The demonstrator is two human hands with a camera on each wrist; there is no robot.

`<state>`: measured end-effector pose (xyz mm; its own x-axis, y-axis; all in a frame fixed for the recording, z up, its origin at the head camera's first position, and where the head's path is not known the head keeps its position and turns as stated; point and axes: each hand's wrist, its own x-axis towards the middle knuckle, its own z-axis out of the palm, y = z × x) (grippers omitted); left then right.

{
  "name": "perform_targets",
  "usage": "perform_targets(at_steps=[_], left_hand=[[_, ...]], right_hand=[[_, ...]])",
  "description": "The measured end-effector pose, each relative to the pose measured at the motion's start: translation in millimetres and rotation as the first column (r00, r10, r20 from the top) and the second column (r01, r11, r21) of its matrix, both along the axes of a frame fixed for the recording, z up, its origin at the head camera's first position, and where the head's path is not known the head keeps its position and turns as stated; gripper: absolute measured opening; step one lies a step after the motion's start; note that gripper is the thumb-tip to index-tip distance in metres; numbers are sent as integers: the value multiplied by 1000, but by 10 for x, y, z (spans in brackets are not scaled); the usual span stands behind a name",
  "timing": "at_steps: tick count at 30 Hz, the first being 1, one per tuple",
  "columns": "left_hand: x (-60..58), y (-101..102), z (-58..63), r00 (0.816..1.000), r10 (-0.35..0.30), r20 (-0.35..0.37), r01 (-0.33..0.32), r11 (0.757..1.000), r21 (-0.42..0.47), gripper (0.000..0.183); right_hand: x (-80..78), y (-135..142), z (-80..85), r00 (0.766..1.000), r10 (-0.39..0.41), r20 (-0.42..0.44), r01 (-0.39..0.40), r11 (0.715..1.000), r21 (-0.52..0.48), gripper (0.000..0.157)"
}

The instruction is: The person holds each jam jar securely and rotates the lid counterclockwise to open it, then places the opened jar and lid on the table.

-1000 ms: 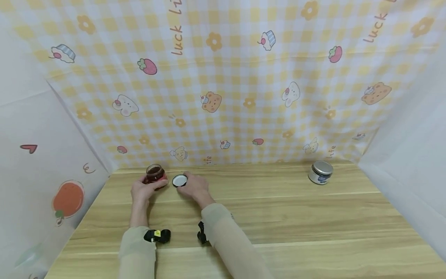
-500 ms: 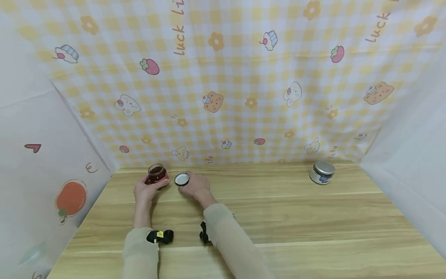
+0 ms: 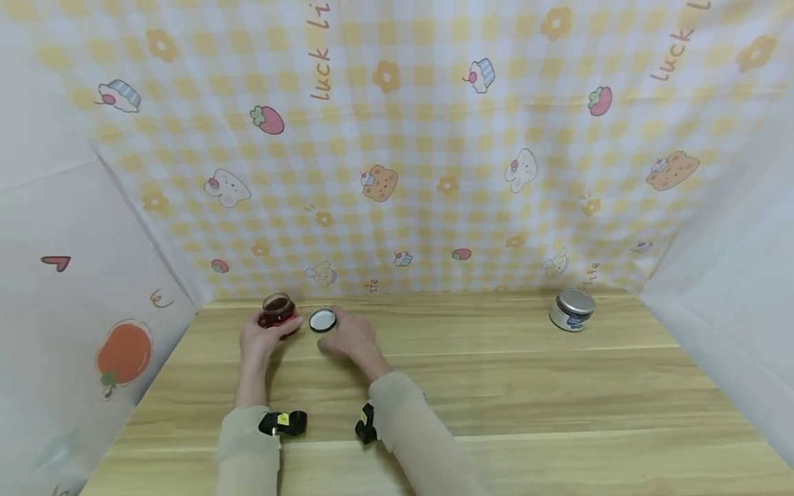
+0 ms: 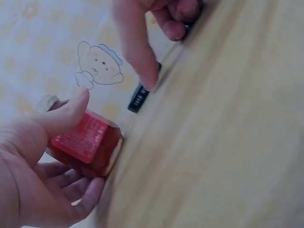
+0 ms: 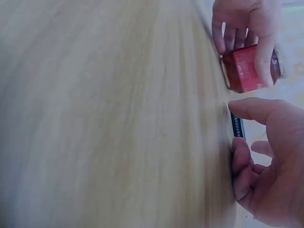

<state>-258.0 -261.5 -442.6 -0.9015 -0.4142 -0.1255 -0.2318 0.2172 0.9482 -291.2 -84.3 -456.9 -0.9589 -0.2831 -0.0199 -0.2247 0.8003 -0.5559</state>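
My left hand (image 3: 260, 337) grips a small glass jar (image 4: 90, 137) with a red label and dark red contents. Its mouth is uncovered, and the thumb lies across the label. The jar stands on the table at the back left. Just right of it a black-rimmed lid (image 3: 322, 320) lies flat on the table, its white inside facing up. My right hand (image 3: 352, 339) is at the lid's right side, with thumb and fingers spread apart around it. Whether a fingertip still touches the rim cannot be told.
A second jar (image 3: 572, 310), with a silver lid and a white and blue label, stands at the back right of the wooden table (image 3: 496, 386). A yellow checked cloth (image 3: 434, 138) hangs behind the table.
The lid has come down flat onto the table. My right thumb has drawn away from its rim, and the hand has spread. My left hand keeps its grip on the jar.
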Motion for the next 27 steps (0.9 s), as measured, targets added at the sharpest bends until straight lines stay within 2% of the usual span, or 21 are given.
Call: perform_targets(at_steps=[7, 15, 23, 27], left_hand=[[-12, 17, 56, 998, -60, 13, 60, 998, 5, 93], [17, -11, 142, 995, -97, 25, 97, 995, -8, 110], [49, 43, 239, 999, -26, -29, 26, 1000, 1, 112], [43, 75, 296, 998, -13, -54, 13, 1000, -6, 112]], right_hand=[[42, 137, 42, 996, 60, 67, -49, 986, -162, 81], [79, 241, 50, 986, 147, 79, -120, 951, -284, 74], [118, 336, 119, 949, 297, 104, -246, 906, -345, 73], [150, 371, 135, 939, 323, 115, -267, 899, -347, 75]])
